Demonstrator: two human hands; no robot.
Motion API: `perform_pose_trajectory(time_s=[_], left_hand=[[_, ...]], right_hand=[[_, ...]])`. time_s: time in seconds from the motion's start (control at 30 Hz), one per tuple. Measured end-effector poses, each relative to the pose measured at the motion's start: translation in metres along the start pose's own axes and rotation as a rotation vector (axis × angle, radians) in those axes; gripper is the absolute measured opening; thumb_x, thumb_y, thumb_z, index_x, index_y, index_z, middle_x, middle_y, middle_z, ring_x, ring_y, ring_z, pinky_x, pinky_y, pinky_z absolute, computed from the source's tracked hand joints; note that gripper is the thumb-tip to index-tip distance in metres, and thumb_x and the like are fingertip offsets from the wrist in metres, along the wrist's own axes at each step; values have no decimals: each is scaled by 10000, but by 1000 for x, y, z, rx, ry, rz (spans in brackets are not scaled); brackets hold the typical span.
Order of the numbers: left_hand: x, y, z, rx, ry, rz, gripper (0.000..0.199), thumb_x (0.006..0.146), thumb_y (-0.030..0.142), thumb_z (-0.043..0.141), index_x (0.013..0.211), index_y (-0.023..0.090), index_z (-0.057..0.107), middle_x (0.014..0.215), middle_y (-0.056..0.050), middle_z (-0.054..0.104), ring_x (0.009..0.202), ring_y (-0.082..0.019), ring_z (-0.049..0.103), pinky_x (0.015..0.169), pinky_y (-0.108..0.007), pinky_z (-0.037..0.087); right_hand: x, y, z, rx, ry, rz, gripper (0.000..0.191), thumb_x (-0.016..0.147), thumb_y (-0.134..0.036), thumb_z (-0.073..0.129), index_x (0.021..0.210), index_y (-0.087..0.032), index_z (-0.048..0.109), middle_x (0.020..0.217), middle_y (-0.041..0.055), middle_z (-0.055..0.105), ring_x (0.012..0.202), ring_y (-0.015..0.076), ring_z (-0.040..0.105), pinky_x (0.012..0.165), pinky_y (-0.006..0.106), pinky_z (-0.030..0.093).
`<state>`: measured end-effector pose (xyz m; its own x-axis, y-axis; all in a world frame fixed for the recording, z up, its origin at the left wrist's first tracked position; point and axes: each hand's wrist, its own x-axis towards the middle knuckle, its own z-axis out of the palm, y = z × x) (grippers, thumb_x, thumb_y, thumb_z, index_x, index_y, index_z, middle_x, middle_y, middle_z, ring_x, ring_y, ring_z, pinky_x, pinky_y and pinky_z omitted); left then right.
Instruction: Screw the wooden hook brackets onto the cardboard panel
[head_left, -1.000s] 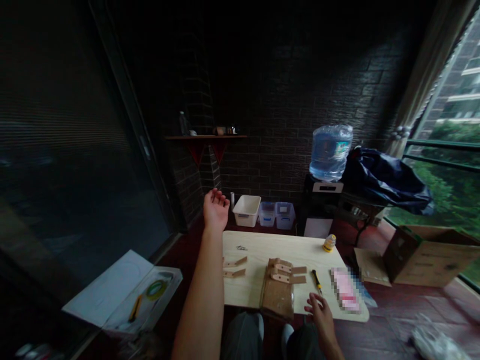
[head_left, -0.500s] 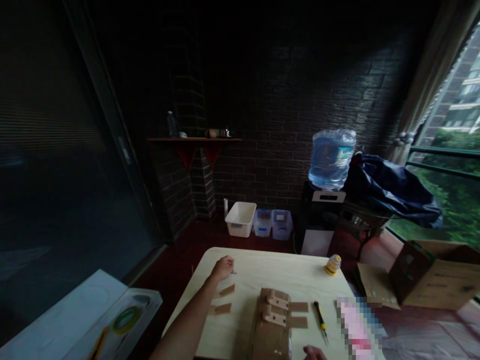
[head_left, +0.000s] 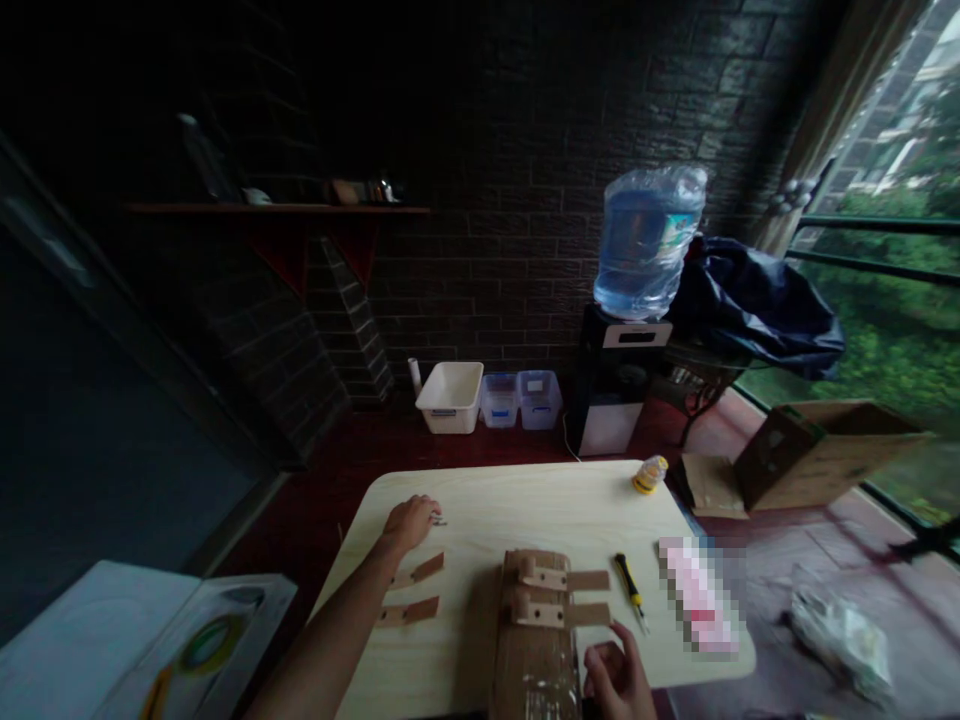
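Note:
My left hand [head_left: 411, 520] reaches over the far left of the table, fingers bent together beside a few small metal pieces [head_left: 439, 520], too small to name; what is in its fingertips is hidden. My right hand [head_left: 621, 678] is at the near edge, right of a brown, film-wrapped block [head_left: 534, 660], its fingers loosely curled and apart, with nothing seen in them. Across the block lie two tan strap-like pieces [head_left: 541, 612] with dark holes and flat brown ends pointing right. Two similar brown strips [head_left: 421, 610] lie on the left of the table.
On the pale table [head_left: 480, 495] lie a yellow-black screwdriver [head_left: 630, 590], a yellow-capped clear container [head_left: 649, 475] and a blurred-out pink item [head_left: 697, 595]. An open white box [head_left: 225, 640] stands left. Plastic bins [head_left: 454, 395], a water dispenser [head_left: 619, 375] and a cardboard box [head_left: 810, 455] are beyond.
The view has tilted down and turned. My right hand has come further into view, up toward the block's right side. My left hand stays at the table's far left by the small metal pieces.

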<state>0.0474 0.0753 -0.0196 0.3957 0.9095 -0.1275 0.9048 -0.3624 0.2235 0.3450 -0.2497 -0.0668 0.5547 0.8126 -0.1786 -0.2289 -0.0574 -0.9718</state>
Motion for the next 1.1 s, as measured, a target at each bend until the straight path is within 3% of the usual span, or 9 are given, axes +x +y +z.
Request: perform_pose_trajectory(time_s=[0.27,0.43,0.57,0.73,0.93,1.1], left_hand=[[10,-7,15,86,-7,73,254,859,143,577,1029,263,722,1160,-65,700,1116,-233,618,966,-335,432],[13,-6,18,119,-19,109,249,853,132,551,1016,241,704,1162,-81,688,1119,-248,606,964,-354,426],[14,-1,20,117,-31,119,223,834,122,556,973,234,691,1102,-76,695,1083,-237,616,945,-333,430],[16,2,21,100,-49,120,215,812,101,561,947,224,675,1053,-68,702,1010,-220,639,893,-308,446],[16,-1,22,51,-73,104,197,805,92,588,931,218,672,1051,-65,714,994,-201,650,875,-274,444],[15,-8,17,-31,-63,83,217,834,119,588,994,227,688,1063,-64,733,1000,-197,663,864,-266,451]], right_hand=[[5,10,2,10,-2,4,831,716,-705,719,1334,-222,442,601,-33,632,594,229,611,614,343,497],[4,12,6,6,8,-3,733,778,-642,703,1332,-240,441,689,-29,646,675,221,630,662,325,507],[5,11,5,-7,25,-5,651,802,-640,682,1269,-236,476,638,-56,585,623,197,593,623,299,487],[10,11,6,-28,16,-12,523,800,-658,673,1051,-213,557,608,-51,571,585,178,567,587,285,458],[15,12,4,13,43,35,606,729,-671,729,1065,-199,555,547,-51,576,509,166,510,490,270,374],[15,8,3,42,24,53,627,677,-687,760,1031,-205,572,524,-41,582,490,173,514,486,275,376]])
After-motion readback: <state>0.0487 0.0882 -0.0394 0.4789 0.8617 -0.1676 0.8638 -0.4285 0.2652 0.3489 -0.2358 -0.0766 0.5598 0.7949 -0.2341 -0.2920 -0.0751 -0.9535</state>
